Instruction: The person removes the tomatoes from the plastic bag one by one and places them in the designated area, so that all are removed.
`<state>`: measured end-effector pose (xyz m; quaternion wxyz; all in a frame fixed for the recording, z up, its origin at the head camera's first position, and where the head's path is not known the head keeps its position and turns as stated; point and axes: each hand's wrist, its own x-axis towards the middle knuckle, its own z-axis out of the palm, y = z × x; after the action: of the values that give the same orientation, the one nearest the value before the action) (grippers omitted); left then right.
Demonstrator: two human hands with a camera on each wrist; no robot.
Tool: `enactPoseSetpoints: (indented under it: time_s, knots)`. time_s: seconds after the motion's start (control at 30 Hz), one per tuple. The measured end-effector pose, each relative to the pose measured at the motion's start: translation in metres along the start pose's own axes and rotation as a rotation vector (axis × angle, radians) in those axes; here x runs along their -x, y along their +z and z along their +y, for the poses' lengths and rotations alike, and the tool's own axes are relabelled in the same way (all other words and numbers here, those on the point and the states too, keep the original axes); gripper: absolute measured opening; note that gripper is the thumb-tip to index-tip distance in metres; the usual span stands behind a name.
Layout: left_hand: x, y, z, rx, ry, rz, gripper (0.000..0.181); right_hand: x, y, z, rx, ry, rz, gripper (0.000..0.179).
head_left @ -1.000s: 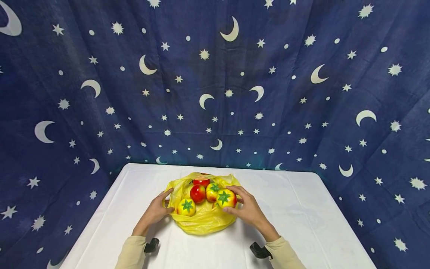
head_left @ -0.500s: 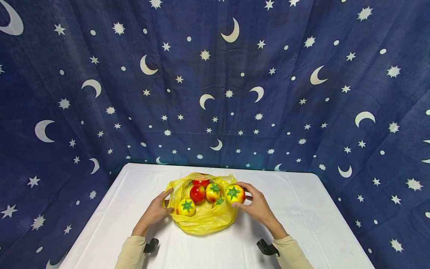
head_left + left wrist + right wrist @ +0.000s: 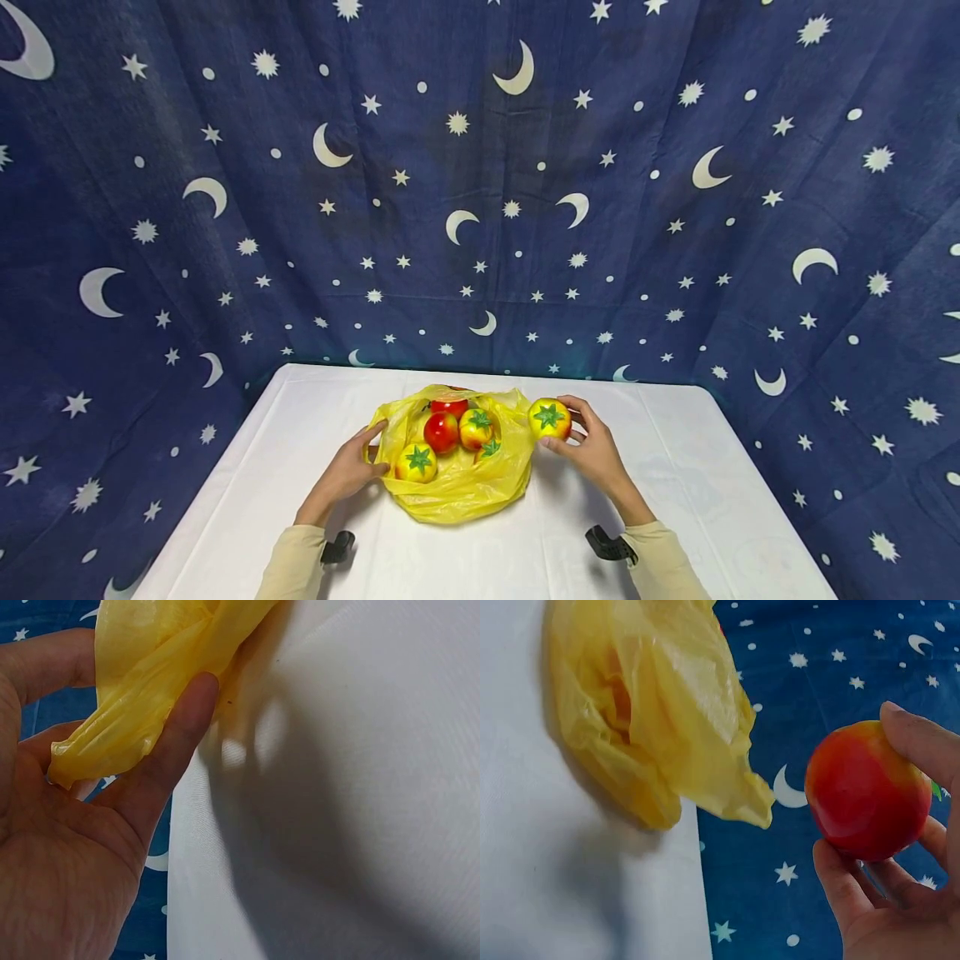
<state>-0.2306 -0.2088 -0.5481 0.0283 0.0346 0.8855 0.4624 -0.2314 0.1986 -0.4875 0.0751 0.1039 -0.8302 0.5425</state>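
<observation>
A yellow plastic bag (image 3: 453, 500) sits with its mouth spread on the table. My left hand (image 3: 348, 468) holds its left rim; the left wrist view has bag film (image 3: 150, 667) between thumb and fingers. Inside lie a yellow fruit with a green star-shaped top (image 3: 416, 462), a red round fruit (image 3: 442, 432), a similar yellow fruit (image 3: 476, 429) and others partly hidden. Just right of the bag, my right hand (image 3: 596, 450) grips a yellow-and-red fruit with a green star-shaped top (image 3: 550, 419) above the table. The right wrist view shows its red side, apart from the bag.
A white cloth covers the table (image 3: 675, 492). Behind and at both sides hangs a dark blue curtain (image 3: 420, 267) with moons and stars. Each wrist wears a black strap mount (image 3: 339, 547).
My right hand has lifted the yellow-and-red fruit from over the bag's right side and carried it rightward, past the rim. Another green-topped fruit shows where it was. The left hand stays put.
</observation>
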Motion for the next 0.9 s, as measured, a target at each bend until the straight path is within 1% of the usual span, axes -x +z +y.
enactPoseSetpoints:
  time_s: [0.07, 0.17, 0.27, 0.4, 0.53, 0.7, 0.8, 0.9]
  knots:
    - [0.0, 0.0, 0.0, 0.006, -0.003, 0.001, 0.083, -0.003, -0.001, 0.013, -0.011, 0.002, 0.017, 0.073]
    - [0.001, 0.002, -0.001, 0.007, -0.009, 0.002, 0.084, -0.004, -0.003, 0.021, -0.025, 0.006, 0.039, 0.074]
    - [0.001, 0.003, -0.002, 0.001, -0.014, 0.001, 0.084, -0.005, -0.005, 0.028, -0.022, 0.018, 0.068, 0.073]
    - [0.001, 0.002, -0.002, 0.001, -0.017, 0.001, 0.085, -0.007, -0.008, 0.032, -0.021, 0.067, 0.1, 0.072]
    - [0.001, 0.0, 0.0, 0.003, -0.009, 0.003, 0.084, -0.01, -0.011, 0.035, -0.023, 0.093, 0.112, 0.073]
    - [0.001, -0.002, -0.001, -0.015, -0.007, -0.006, 0.083, -0.015, -0.014, 0.044, -0.047, 0.088, 0.116, 0.074]
    - [0.001, -0.003, -0.001, -0.025, -0.007, -0.005, 0.083, -0.017, -0.015, 0.049, -0.03, 0.094, 0.115, 0.074]
    - [0.001, -0.002, 0.0, -0.011, -0.009, -0.006, 0.084, -0.019, -0.016, 0.053, -0.003, 0.103, 0.116, 0.074]
